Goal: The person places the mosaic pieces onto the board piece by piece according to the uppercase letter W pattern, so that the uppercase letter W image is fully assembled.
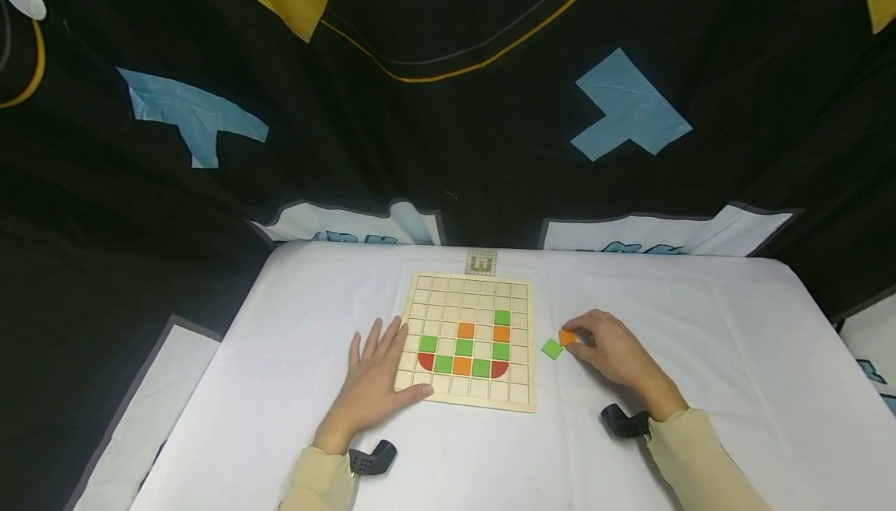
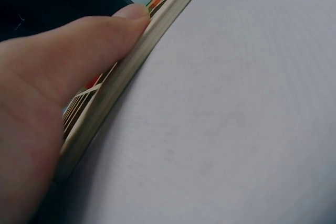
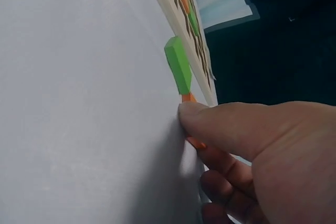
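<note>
A square wooden grid board [image 1: 519,402] lies on the table, with several green and orange square tiles and two red rounded tiles in its cells. My left hand [image 1: 374,383] rests along the board's left side, fingers spread and straight; its thumb [image 2: 118,32] lies over the near edge. To the right of the board, my right hand [image 1: 616,351] pinches an orange square tile [image 1: 566,337] between thumb and fingers. A loose green tile [image 1: 552,349] lies between that hand and the board. In the right wrist view the thumb hides much of the orange tile [image 3: 187,98].
A small card with a grid pattern [image 1: 481,262] lies just beyond the board's far edge. White cloth [image 1: 700,324] covers the table, and a dark curtain [image 1: 448,145] with coloured shapes hangs behind it. Each wrist wears a black device [image 1: 373,458].
</note>
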`<state>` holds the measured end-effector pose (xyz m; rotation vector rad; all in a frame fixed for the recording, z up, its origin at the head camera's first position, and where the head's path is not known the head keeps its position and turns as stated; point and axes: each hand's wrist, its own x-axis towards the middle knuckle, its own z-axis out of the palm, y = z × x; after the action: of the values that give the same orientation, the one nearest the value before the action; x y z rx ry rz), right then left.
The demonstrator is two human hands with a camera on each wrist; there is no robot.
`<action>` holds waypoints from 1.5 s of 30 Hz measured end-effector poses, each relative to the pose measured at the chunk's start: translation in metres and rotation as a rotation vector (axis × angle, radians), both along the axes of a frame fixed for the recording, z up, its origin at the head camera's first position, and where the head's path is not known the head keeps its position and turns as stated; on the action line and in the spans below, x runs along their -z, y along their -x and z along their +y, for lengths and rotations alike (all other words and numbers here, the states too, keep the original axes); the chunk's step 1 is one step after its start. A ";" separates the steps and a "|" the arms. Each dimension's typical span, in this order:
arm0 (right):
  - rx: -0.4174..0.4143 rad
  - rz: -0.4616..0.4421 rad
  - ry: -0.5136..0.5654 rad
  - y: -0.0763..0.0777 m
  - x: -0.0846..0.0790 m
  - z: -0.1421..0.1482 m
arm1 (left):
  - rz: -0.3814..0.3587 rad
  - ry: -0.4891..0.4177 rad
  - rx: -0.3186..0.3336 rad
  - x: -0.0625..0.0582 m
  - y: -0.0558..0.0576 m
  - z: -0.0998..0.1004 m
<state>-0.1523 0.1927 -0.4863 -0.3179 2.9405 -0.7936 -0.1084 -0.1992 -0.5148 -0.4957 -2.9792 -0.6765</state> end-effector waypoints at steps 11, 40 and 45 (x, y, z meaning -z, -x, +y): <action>0.012 0.075 0.013 -0.001 0.000 0.002 | -0.005 0.000 -0.001 0.000 -0.001 0.000; -0.023 0.132 0.166 -0.009 -0.006 -0.033 | -0.002 0.003 -0.001 -0.001 0.000 0.001; -0.062 0.155 0.193 -0.008 -0.005 -0.042 | 0.021 -0.001 0.005 0.000 0.000 0.000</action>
<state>-0.1443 0.1509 -0.4808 -0.5026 2.9818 -1.0935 -0.1082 -0.1987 -0.5150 -0.5069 -2.9585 -0.6689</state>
